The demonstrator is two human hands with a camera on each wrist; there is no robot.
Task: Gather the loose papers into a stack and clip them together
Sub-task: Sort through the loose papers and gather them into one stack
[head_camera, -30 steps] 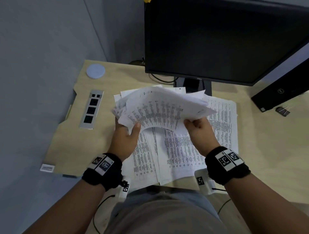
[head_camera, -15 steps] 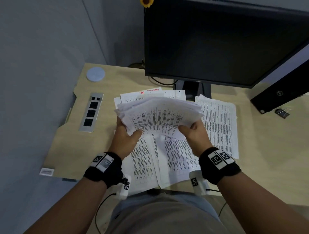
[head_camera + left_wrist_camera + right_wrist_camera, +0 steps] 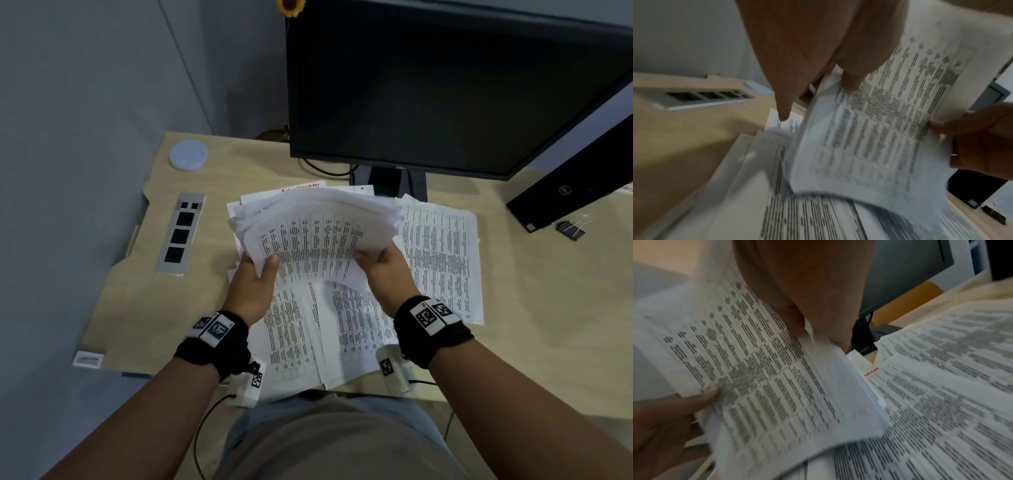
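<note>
Now that the right hand (image 3: 383, 270) has slid in from the far end of the bundle (image 3: 318, 240) to its near edge, both hands grip the same side — the left hand (image 3: 255, 277) with thumb on top and fingers curled beneath, the right pinching likewise, and the wrist views confirm each thumb pressed onto the printed top page. A second ago the sheets fanned loosely with a corner jutting out toward the monitor (image 3: 445, 85); that corner is tucked in now and the bundle hangs lower and tighter in front of the monitor's stand, held above the desk (image 3: 144, 308). I'd judge the squaring-up well under way, but gathering is far from done: loose papers (image 3: 346, 329) lie spread on the desk beneath the bundle and out to the right of the stand. The far edges of the held sheets look ragged — a tap on the desk should true them. Room is tight toward the monitor, open on the bare desk to its left near the socket strip (image 3: 180, 234). The binder clip (image 3: 570, 229) sits well to the right of the monitor stand, beside the dark computer case (image 3: 565, 192), untouched.
</note>
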